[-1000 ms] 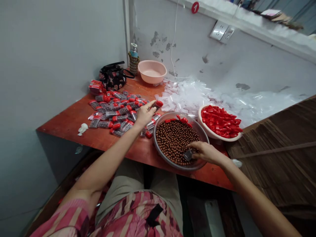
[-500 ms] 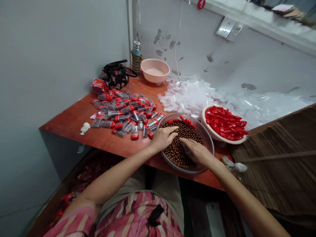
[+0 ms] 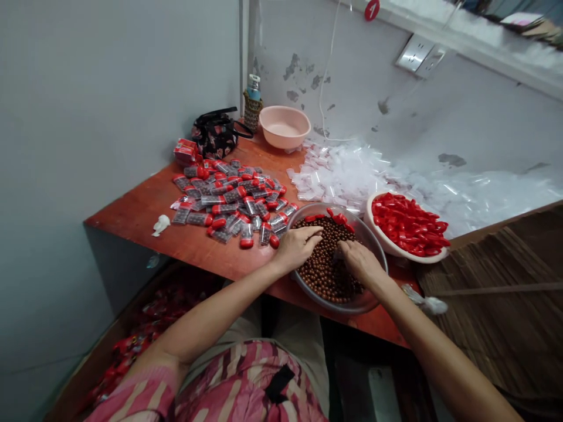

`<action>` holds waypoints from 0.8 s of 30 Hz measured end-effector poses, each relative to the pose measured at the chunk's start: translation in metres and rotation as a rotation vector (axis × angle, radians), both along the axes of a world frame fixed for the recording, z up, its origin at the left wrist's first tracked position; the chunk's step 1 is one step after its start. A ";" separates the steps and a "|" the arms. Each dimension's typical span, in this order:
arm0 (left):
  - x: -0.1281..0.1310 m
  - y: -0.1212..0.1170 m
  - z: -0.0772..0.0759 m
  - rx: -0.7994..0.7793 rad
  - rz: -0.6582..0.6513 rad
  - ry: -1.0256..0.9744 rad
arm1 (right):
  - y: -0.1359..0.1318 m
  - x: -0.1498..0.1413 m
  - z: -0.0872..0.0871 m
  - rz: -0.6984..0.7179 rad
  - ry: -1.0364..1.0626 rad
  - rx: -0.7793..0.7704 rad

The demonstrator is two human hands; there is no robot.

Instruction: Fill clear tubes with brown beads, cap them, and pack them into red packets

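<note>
Near edge of the red-brown tabletop (image 3: 132, 218): a wide, round grey metal bowl (image 3: 373, 243) of small, glossy brown beads (image 3: 324, 276), set between both forearms, presumably to keep it in easy reach of each hand.

Left hand (image 3: 298, 249) over the bowl's left rim. Fingers extended and loose, tips at the beads; no object visible in them. The stretched pose looks suited to steadying or fencing in the loose beads.

Right hand (image 3: 361, 264) comes in from the opposite rim, fingers curled downward among the beads. A faint, clear plastic piece (image 3: 338, 254) shows by the fingertips; cannot tell whether it is gripped. Palm hidden.

A few glossy red plastic pieces (image 3: 338, 218) lie inside the bowl's far side, apparently kept clear of the hands.

Toward the tabletop's left edge: loose heap of clear, bead-filled, red-capped containers (image 3: 224, 208). Right of the metal bowl: cream-white round bowl (image 3: 376, 231) piled with red caps (image 3: 407, 225). Along the back edge, against the wall: clear plastic empties (image 3: 347, 176), likely banked there to spare working room.
</note>
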State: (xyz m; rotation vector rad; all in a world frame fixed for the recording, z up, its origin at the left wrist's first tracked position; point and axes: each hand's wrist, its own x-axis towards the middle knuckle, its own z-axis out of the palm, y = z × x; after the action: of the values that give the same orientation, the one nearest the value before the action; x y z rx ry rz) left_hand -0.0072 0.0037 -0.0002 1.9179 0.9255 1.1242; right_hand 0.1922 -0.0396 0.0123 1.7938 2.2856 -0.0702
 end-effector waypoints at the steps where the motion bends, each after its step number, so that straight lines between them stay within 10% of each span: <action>1: 0.000 0.000 0.000 -0.003 0.009 -0.003 | 0.004 -0.001 -0.001 0.032 -0.008 -0.009; 15: -0.001 0.001 0.001 -0.027 0.133 -0.110 | 0.029 -0.046 -0.023 0.182 0.492 -0.116; 24: 0.001 -0.006 0.011 -0.052 -0.070 -0.059 | -0.002 -0.022 0.003 -0.272 1.376 -0.096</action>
State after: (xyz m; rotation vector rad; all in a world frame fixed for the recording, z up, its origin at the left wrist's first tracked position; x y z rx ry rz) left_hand -0.0065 -0.0020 0.0111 1.8514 0.8408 1.0992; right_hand 0.1697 -0.0413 0.0156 2.3115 2.5119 -1.9316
